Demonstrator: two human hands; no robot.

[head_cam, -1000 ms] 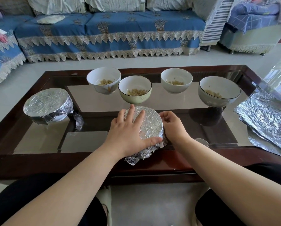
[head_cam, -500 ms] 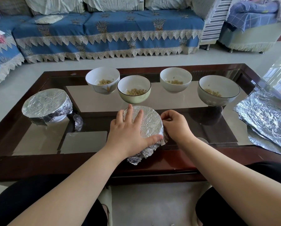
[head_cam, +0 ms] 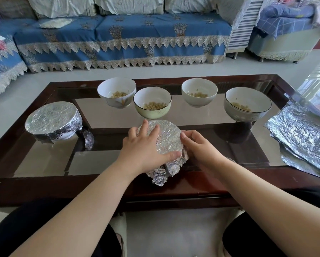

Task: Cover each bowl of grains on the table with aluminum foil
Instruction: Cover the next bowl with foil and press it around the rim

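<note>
left hand (head_cam: pixel 146 147) lies flat on the foil-covered bowl (head_cam: pixel 167 138), right hand (head_cam: pixel 200 147) grip pinching its foil edge

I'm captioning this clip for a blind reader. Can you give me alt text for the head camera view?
A person's left hand presses flat on a foil-covered bowl while the right hand pinches foil at its rim. Behind stand four open bowls of grains, another wrapped bowl at left, spare foil sheets at right.

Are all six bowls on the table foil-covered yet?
No, four bowls at the back show bare grains; only two wear foil.
</note>
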